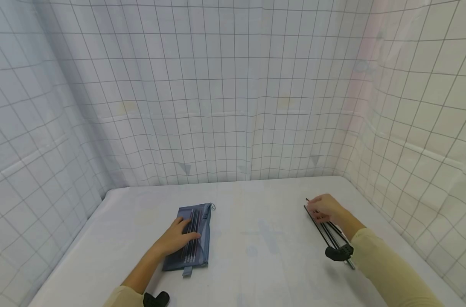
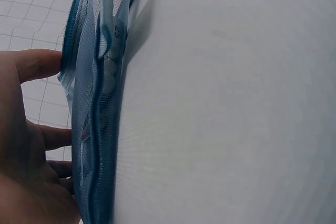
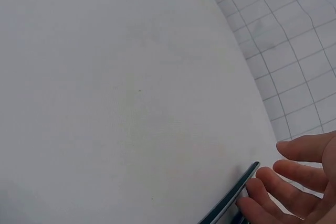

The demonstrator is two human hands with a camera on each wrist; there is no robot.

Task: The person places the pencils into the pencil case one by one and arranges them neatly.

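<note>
A blue mesh zip pouch [image 1: 205, 243] lies on the left half of the table, with several slim dark sticks, like pens or pencils, showing through it. My left hand [image 1: 175, 238] rests on the pouch, thumb and fingers spread. In the left wrist view the fingertips touch the side of the pouch [image 2: 97, 129]. At the right, several thin dark pencil-like sticks [image 1: 334, 238] lie side by side at a slant beneath my right hand [image 1: 327, 207]. In the right wrist view, its loosely bent fingers are beside a dark green stick [image 3: 231, 195], thumb apart; some sticks are hidden.
A white cloth covers the table [image 1: 252, 251]. White sheeting with a dark grid [image 1: 225, 98] stands behind it and on both sides. Black wrist devices [image 1: 338, 252] sit on both wrists, the right one just above the sticks.
</note>
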